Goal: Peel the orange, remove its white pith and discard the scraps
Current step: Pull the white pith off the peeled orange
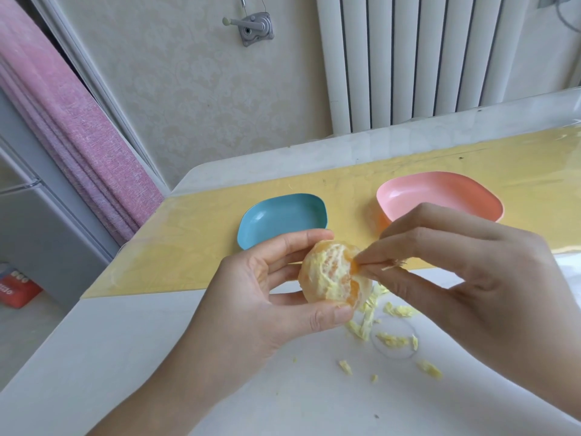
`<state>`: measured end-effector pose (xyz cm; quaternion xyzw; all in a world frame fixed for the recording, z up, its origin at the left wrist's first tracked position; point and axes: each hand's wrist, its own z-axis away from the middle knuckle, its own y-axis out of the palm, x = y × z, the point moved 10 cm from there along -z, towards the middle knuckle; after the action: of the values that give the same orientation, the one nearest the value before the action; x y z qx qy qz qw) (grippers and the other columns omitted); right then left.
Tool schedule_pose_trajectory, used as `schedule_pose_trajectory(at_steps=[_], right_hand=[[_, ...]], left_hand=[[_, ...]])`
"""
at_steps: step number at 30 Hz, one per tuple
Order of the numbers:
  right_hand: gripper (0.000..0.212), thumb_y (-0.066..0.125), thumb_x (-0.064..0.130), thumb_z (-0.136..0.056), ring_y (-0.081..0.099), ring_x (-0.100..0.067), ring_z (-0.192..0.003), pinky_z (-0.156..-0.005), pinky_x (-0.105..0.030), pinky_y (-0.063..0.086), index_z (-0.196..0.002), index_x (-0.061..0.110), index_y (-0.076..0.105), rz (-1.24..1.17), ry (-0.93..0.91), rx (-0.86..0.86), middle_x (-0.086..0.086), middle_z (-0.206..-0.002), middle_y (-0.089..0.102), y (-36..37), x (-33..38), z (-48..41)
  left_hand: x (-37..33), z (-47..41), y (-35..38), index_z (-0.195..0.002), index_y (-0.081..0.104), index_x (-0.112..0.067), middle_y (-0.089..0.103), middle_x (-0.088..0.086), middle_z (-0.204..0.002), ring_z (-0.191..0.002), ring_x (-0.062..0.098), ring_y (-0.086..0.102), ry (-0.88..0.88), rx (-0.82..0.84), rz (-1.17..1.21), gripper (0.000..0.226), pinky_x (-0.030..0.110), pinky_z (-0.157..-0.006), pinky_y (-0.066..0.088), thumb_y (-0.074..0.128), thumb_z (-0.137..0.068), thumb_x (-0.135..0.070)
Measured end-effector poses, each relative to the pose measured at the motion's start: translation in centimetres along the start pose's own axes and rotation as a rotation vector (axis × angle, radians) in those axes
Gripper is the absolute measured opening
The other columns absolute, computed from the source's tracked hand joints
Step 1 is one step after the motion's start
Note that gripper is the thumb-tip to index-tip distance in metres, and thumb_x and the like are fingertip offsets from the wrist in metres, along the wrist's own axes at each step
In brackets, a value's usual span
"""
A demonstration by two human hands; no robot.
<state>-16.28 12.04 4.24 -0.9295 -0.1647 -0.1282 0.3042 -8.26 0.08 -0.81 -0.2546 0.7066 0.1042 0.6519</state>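
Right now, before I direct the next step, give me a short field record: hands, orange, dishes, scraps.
left hand: holds the orange, fingers curled round it
right hand: pinches a pith strand at the orange's right side
orange: peel off, patches of white pith remain
pith scraps: loose on the white table, below the orange
blue dish: on the yellow mat, no scraps visible inside
pink dish: on the mat, near edge hidden by right hand
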Motion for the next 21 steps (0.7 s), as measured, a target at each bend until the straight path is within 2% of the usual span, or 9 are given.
schedule_pose_trajectory(at_steps=[5,12,15,17,19,21], right_hand=[[0.017,0.047,0.018,-0.093,0.046,-0.006,-0.074,-0.073,-0.003,0.034,-0.089,0.011,0.061,0.12,-0.033,0.047,0.005,-0.085,0.052,1.1,0.0,0.1],[0.011,0.042,0.018,-0.092,0.045,-0.008,-0.071,-0.064,-0.013,0.038,-0.085,0.017,0.051,0.007,0.042,0.137,0.01,-0.083,0.047,2.1,-1.0,0.4],[0.009,0.046,0.023,-0.092,0.048,-0.002,-0.075,-0.067,-0.007,0.036,-0.086,0.023,0.053,-0.04,0.067,0.092,0.018,-0.084,0.049,1.5,-1.2,0.3],[0.004,0.053,0.027,-0.09,0.052,0.0,-0.078,-0.071,-0.007,0.038,-0.087,0.03,0.055,-0.084,0.082,0.034,0.021,-0.084,0.051,0.8,-1.3,0.2],[0.006,0.06,0.032,-0.085,0.057,-0.007,-0.081,-0.071,-0.014,0.043,-0.085,0.033,0.055,-0.134,0.101,-0.019,0.019,-0.085,0.054,0.0,-1.4,0.2],[0.015,0.067,0.035,-0.08,0.059,-0.014,-0.085,-0.072,-0.023,0.047,-0.081,0.028,0.053,-0.172,0.112,-0.056,0.017,-0.09,0.055,-0.4,-1.4,0.1]], left_hand=[[0.4,0.0,0.4,-0.107,0.07,-0.028,0.073,-0.001,-0.102,-0.095,0.014,0.07,-0.021,0.0,-0.007,0.061,0.022,-0.074,0.055,0.086,-0.05,-0.014],[0.3,-0.1,0.0,-0.105,0.071,-0.029,0.073,-0.002,-0.103,-0.096,0.014,0.069,-0.012,-0.026,-0.004,0.06,0.02,-0.071,0.055,0.085,-0.047,-0.021],[0.0,-0.2,-0.3,-0.105,0.071,-0.028,0.073,-0.002,-0.105,-0.097,0.014,0.068,0.008,-0.039,0.005,0.06,0.019,-0.07,0.054,0.085,-0.047,-0.022],[-0.1,-0.3,-0.5,-0.105,0.071,-0.029,0.072,-0.002,-0.106,-0.098,0.014,0.068,0.02,-0.055,0.01,0.061,0.018,-0.071,0.053,0.085,-0.046,-0.022],[-0.2,-0.4,-0.8,-0.105,0.07,-0.029,0.072,-0.002,-0.107,-0.098,0.014,0.068,0.032,-0.073,0.016,0.062,0.019,-0.071,0.053,0.085,-0.045,-0.022],[-0.2,-0.4,-1.0,-0.105,0.07,-0.028,0.072,-0.001,-0.106,-0.097,0.014,0.068,0.043,-0.084,0.023,0.062,0.019,-0.071,0.053,0.085,-0.045,-0.022]])
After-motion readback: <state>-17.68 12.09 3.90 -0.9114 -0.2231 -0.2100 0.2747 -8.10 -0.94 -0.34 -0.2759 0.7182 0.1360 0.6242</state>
